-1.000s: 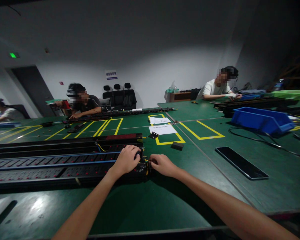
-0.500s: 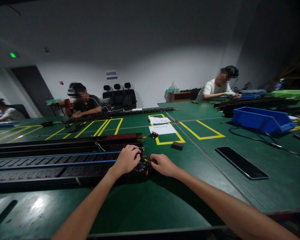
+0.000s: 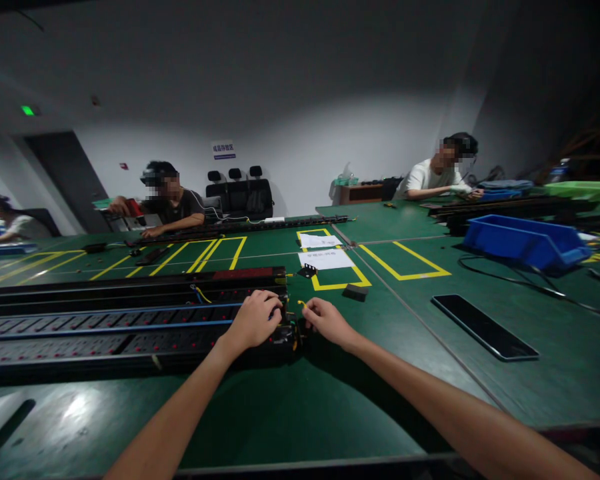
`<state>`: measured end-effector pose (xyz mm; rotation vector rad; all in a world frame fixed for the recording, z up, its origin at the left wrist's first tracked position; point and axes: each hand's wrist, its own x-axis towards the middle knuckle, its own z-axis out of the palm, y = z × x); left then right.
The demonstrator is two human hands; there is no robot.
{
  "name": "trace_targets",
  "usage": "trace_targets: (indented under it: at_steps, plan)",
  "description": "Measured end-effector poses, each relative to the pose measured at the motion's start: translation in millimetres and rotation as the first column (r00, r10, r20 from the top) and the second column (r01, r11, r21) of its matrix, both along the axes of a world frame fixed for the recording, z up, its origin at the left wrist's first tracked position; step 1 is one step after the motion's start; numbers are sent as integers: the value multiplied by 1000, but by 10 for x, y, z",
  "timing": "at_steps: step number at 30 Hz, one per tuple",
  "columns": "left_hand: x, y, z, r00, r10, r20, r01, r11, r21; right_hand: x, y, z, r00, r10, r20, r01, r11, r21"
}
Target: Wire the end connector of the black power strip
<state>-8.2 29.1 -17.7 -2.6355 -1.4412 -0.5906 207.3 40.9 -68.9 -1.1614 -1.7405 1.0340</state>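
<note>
Long black power strips (image 3: pixel 70 345) with red-marked sockets and a blue edge lie side by side at the left. My left hand (image 3: pixel 257 321) rests over the right end of one strip, its fingers curled down on it; the fingertips are partly hidden. Just past that end, my right hand (image 3: pixel 325 321) is closed in a pinch on a short yellow wire (image 3: pixel 301 303), whose tip stands above the fingers. More wires (image 3: pixel 295 337) show at the strip's end beside my right hand. A blue and yellow wire pair (image 3: pixel 200 293) pokes out farther back.
A small black block (image 3: pixel 355 292), a black bracket (image 3: pixel 307 270) and paper sheets (image 3: pixel 325 259) lie beyond my hands. To the right are a phone (image 3: pixel 485 327), a blue bin (image 3: pixel 525 241) and black cables (image 3: pixel 535 288). Co-workers (image 3: pixel 173 203) sit across the green table (image 3: pixel 260 413).
My right hand has lifted slightly at the strip's end, and the yellow wire tip now shows above its fingers. My left hand has stayed in place.
</note>
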Motion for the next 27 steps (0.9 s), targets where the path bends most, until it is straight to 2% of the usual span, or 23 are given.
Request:
trace_targets:
  at_steps: [4,11,17,27]
  plan:
    - [0,-1,2,1000,6,0,-6,1000,-7,2,43,9,962,-118,-246,68,977,-203]
    - [-9,-9,-3,1000,-1,22,2,1000,-5,53,67,66,873,-256,-416,122,939,-322]
    - [-16,-4,-15,1000,2,23,-1,1000,-16,84,72,63,841,-294,-455,150,933,-326]
    - [-16,-15,7,999,-51,-10,50,998,-37,76,81,40,854,-282,-438,166,944,-284]
